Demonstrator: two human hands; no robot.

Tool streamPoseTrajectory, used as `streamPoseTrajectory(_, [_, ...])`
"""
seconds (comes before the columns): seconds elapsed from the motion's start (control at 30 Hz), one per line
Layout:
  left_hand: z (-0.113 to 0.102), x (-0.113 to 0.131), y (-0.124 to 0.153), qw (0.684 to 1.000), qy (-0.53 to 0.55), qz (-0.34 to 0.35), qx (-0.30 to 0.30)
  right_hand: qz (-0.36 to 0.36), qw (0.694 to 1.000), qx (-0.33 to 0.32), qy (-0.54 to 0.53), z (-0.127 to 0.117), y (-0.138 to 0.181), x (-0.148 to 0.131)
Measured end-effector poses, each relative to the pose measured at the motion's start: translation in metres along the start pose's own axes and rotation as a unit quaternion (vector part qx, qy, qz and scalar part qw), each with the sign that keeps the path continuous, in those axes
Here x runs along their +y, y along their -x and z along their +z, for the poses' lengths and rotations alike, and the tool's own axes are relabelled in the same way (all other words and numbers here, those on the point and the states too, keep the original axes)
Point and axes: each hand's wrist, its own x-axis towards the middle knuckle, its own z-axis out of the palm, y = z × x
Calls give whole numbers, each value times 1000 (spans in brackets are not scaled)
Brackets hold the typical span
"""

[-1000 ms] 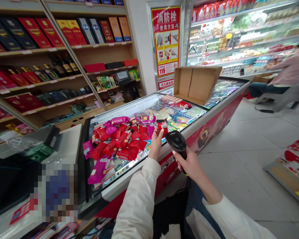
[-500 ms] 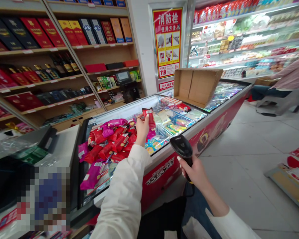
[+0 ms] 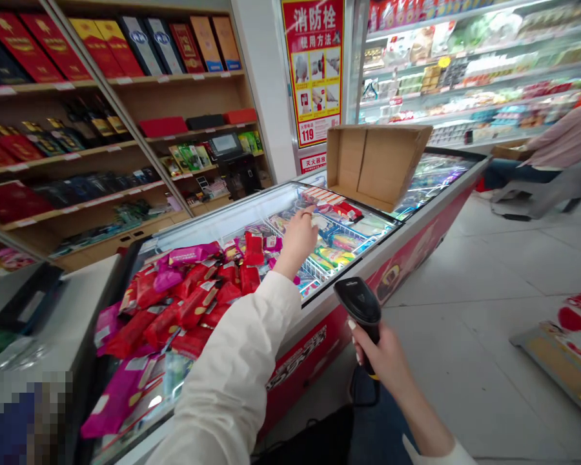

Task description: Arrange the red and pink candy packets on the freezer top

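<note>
Pale floor tiles [image 3: 445, 349] spread across the lower right of the frame, beside a shop freezer [image 3: 329, 329] with a red front and a glass top. Nearest, low and right of centre, the right hand [image 3: 385, 352] is closed around the handle of a black barcode scanner [image 3: 361, 303], whose head points up and left. From the lower left toward the centre, a loose heap of red packets [image 3: 193, 307] and purple packets [image 3: 119, 400] lies on the glass. At the heap's right, in the centre of the frame, the left hand [image 3: 297, 242] reaches over the glass, fingers partly bent; I cannot tell whether anything is between them. Wire baskets [image 3: 314, 266] of packaged goods show below it. Farther along stands a cardboard box [image 3: 372, 161]. Behind, wooden shelves [image 3: 145, 103] of boxes and bottles fill the upper left, a red poster [image 3: 314, 64] hangs at upper centre, and at the right edge a person [image 3: 556, 139] sits on a grey chair [image 3: 552, 184] before brightly lit, stocked shelving [image 3: 465, 51]
</note>
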Motion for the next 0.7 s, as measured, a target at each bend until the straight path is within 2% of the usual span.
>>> streamPoseTrajectory(0.07, [28,18,-31,997,-9,55,-58,22,1000,-11,-8,-9,-7,5])
streamPoseTrajectory(0.2, [78,36,-86,991,-4,81,-102,31,999,22,-13,-21,-11,7])
streamPoseTrajectory(0.37, [113,45,-126,987,12,110,-117,43,997,56,-14,-25,-14,4])
streamPoseTrajectory(0.53, [120,50,-128,989,50,92,-103,41,997,58,-3,-24,-14,4])
streamPoseTrajectory(0.7, [99,45,-107,990,127,13,-60,30,998,46,-14,-21,-4,3])
